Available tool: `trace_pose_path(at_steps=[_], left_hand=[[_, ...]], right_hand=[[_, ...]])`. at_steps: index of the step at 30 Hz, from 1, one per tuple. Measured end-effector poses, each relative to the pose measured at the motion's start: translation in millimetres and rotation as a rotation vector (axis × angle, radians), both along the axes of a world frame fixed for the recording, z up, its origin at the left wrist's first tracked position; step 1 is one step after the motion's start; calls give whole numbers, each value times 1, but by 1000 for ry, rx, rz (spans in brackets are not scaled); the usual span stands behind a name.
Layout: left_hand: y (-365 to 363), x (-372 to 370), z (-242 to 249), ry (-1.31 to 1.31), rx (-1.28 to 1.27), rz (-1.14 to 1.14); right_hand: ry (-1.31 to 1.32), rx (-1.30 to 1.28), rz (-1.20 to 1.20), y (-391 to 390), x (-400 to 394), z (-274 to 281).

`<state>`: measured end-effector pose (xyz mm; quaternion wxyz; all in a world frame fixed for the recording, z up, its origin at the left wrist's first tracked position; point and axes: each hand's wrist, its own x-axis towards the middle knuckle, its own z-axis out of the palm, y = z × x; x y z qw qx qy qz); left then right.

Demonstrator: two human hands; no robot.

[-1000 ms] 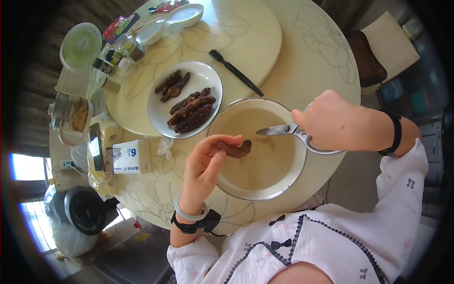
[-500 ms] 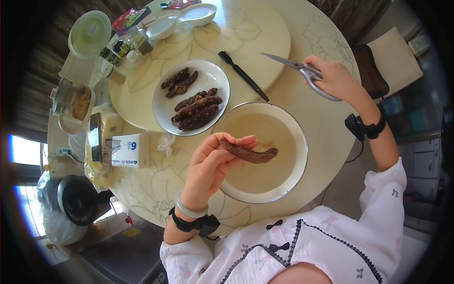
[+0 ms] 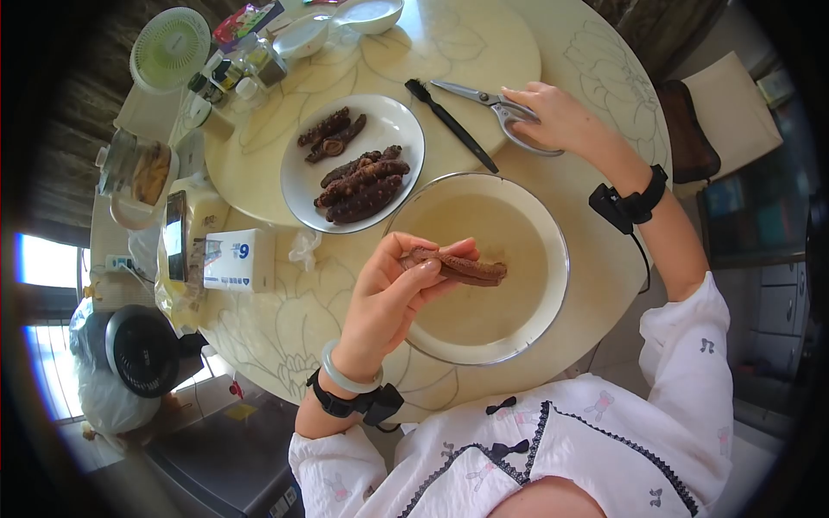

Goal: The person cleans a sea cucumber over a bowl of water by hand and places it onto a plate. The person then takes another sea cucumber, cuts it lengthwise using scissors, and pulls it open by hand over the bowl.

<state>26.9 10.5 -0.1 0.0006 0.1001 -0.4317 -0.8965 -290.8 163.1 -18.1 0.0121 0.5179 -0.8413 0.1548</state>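
My left hand (image 3: 393,289) pinches a brown sea cucumber (image 3: 471,270) above a white enamel basin (image 3: 553,298). A slit along the sea cucumber's length faces up. Cloudy water fills the basin's bottom. In my right hand (image 3: 553,121) is a pair of scissors (image 3: 484,97) with grey handles, its blades together and pointing left over the table beyond the basin. A white plate (image 3: 302,194) behind my left hand carries several dark, bumpy sea cucumbers (image 3: 367,183). Between the plate and the scissors lies a black brush (image 3: 453,127).
Small jars (image 3: 220,78), white bowls (image 3: 367,15) and a pale green fan (image 3: 170,50) stand at the far left. A tissue pack (image 3: 237,261), a phone (image 3: 176,235) and a glass pot (image 3: 138,177) are left of the plate. The round table's (image 3: 259,345) edge curves near my body.
My right hand has moved left with the scissors, close to the brush. In my left hand the sea cucumber has turned so that its slit side shows.
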Motion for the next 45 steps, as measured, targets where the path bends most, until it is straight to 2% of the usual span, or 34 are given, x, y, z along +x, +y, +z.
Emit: trace_pose_path(at_steps=[2,6,8,10,12,13,15,19,26,28,29,31,32,34,38,40,41,43,44,45], left_hand=[[4,0,1,-14,-20,8],[5,0,1,22,-68,20],[5,-1,-1,19,-90,23],[5,-2,-2,20,-124,10],[7,-4,-2,-9,-176,14],[8,-6,-2,-30,-220,16],[7,-8,-5,-67,-237,-25],[9,-9,-6,-142,-310,-11],[10,-9,-8,-97,-351,-52],[7,-9,-10,-74,-579,-114],[7,-10,-10,-78,-579,-110],[6,-12,-10,-34,-815,-84],[5,-13,-11,-36,-815,-81],[3,-14,-13,3,-1031,-80],[-1,-18,-3,-115,-956,-167],[3,-20,1,-4,-1208,-97],[4,-21,-3,-6,-1199,-94],[5,-24,-12,105,-1522,-18],[5,-25,-13,105,-1513,-15],[6,-27,-13,184,-1634,12]], right_hand=[[42,95,-43,1,9,9],[99,65,-23,4,25,21],[226,-140,0,9,52,37],[-119,-123,100,12,89,68],[-434,26,245,17,119,82],[-436,18,243,18,128,77],[-404,-4,454,19,139,63],[-434,8,400,15,141,46],[-659,5,424,11,127,31],[-688,7,425,9,127,27],[-684,6,412,9,127,27],[-680,7,403,8,129,29],[-668,29,390,7,131,34],[-656,54,377,6,132,35],[-562,-43,442,9,134,27],[-521,-62,460,10,136,23],[-497,-50,449,10,137,20],[-472,-29,437,10,138,19],[-429,24,413,9,138,18],[-385,75,388,9,138,18]])
